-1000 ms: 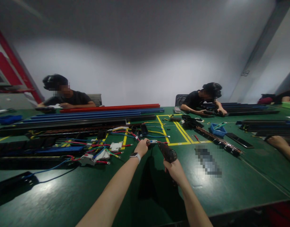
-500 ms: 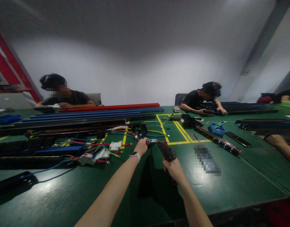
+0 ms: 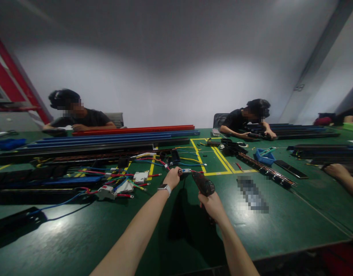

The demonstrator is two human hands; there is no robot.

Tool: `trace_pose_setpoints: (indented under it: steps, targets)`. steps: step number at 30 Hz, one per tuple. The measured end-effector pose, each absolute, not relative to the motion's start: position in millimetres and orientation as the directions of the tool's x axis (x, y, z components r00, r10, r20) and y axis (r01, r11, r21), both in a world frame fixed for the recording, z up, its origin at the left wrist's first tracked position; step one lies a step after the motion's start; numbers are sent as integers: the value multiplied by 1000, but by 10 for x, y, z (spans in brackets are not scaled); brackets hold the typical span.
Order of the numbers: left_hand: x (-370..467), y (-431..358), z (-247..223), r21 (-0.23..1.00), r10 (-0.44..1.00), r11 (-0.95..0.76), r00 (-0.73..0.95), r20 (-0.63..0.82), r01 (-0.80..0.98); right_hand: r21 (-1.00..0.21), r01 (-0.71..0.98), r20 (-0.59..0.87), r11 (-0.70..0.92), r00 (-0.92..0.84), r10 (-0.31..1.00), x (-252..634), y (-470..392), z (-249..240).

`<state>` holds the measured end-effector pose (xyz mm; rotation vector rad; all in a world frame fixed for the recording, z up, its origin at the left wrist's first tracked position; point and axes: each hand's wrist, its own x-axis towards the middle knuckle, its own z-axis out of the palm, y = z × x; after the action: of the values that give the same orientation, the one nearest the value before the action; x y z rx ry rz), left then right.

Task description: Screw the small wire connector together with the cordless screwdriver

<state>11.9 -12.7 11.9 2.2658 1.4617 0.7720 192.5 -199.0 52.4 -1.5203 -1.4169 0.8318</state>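
My left hand (image 3: 173,177), with a light watch on its wrist, is closed on a small white-and-blue circuit breaker (image 3: 186,171) above the table. A power screwdriver (image 3: 204,184), dark and pistol-shaped, is gripped in my right hand (image 3: 212,203). Its nose points left at the breaker's right end, where some red shows; I cannot tell whether bit and breaker touch. Left of my hands lie white breakers (image 3: 141,177) with red, blue, yellow and green wires ending in ring lugs. My fingers partly cover the breaker I hold.
Long blue rails (image 3: 107,141) and a red rail (image 3: 136,130) lie along the back. A copper-coloured bar assembly (image 3: 259,167) lies right, beside a blue bin (image 3: 265,157) and a blurred-out flat object (image 3: 252,194). Two people sit opposite; another person's hand (image 3: 335,171) reaches in at right.
Both my hands hold nearly the same position, the screwdriver nose still at the breaker's right end. Only slight shifts of the camera view show.
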Motion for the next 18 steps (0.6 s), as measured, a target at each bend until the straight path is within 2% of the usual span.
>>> trace_pose_setpoints:
  steps: [18]
  targets:
    - [115, -118, 110, 539, 906, -423, 331, 264, 728, -915, 403, 88, 23, 143, 986, 1916, -1994, 544]
